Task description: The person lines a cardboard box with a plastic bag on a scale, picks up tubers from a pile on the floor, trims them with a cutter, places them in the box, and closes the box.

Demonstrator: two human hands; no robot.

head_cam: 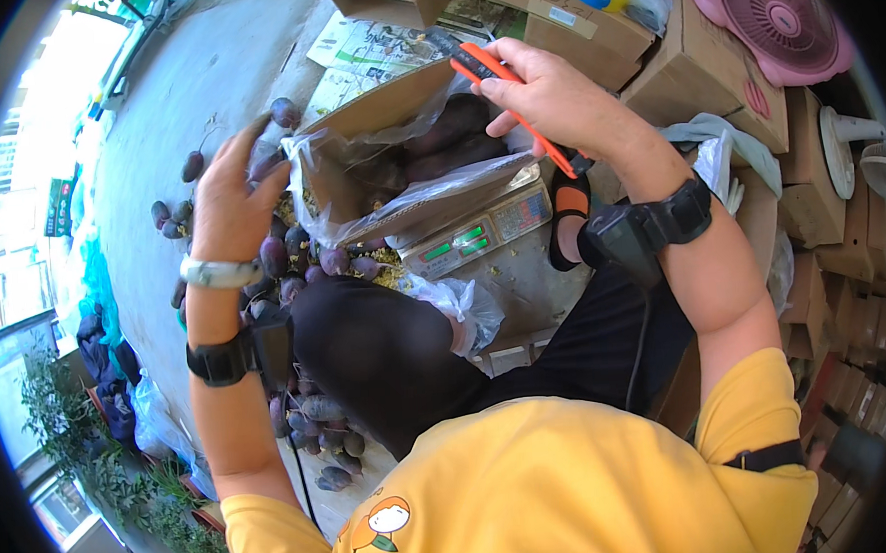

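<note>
My right hand (546,91) grips an orange-and-black hand tool (505,97), seemingly shears, above a cardboard box (381,103). Clear plastic lines this box, and large dark purple produce (454,137) lies inside. At the box's left end, my left hand (232,194) curves its thumb and fingers around a dark purple fruit (263,164); whether it is gripped I cannot tell. Another purple fruit (285,113) is just beyond the fingertips. The box sits on an electronic scale (478,233) with lit green displays. Many purple fruits (335,259) with yellow bits among them spread below my left hand.
Cardboard boxes (703,75) crowd the right side, with a pink fan (782,14) on top. Printed cardboard (360,52) lies on the floor beyond the box. A knotted plastic bag (482,312) is by my knee. Potted plants (135,488) stand at the left.
</note>
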